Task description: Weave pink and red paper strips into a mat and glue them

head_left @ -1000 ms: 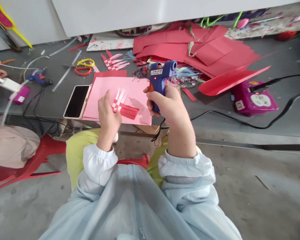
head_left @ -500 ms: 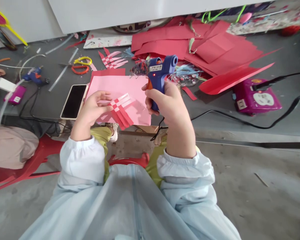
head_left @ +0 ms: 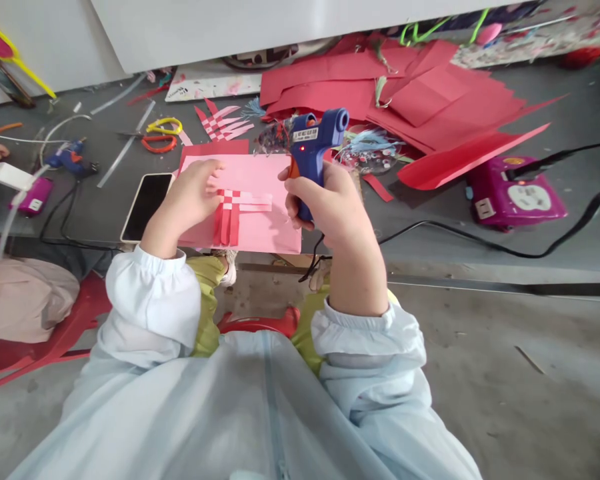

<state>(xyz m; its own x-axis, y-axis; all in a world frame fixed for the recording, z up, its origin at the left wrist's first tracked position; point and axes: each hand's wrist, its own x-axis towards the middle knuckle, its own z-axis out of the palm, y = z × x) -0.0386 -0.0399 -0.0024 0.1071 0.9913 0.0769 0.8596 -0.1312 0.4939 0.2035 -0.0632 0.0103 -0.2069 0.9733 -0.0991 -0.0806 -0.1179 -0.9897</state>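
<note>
Desk: I look down on a dark grey desk (head_left: 430,233) with a white panel (head_left: 300,40) along its far edge; my clock is centred on the pink sheet.
Right fingers: my right hand (head_left: 333,200) is wrapped round the handle of a blue glue gun (head_left: 316,157) at 2 o'clock, forefinger by the orange trigger; I judge this grip keeps the trigger within reach and the gun clear of the paper.
Left fingers: my left hand (head_left: 193,193) curls at the 9 o'clock edge of the woven paper piece (head_left: 229,200); I cannot tell whether it pinches or merely touches, but I suppose it steadies the strips.
Woven piece: over the middle of the pink sheet (head_left: 275,233), red strips towards 6 o'clock, pale ones towards 3; the sheet probably shields the desk.
Phone: the phone (head_left: 147,200) lies just beside the sheet at 9 o'clock.
Scissors: the scissors (head_left: 163,141) lie at 10 o'clock.
Red paper: the red paper stack (head_left: 430,100) is heaped at 2 o'clock.
Power: a purple power block (head_left: 515,193) sits at 3 o'clock, black plug inserted.
Writing: the gun's label (head_left: 306,135) reads "HOT MELT GLUE GUN"; the block's sticker (head_left: 530,198) is too blurred, and I make out no brand.
</note>
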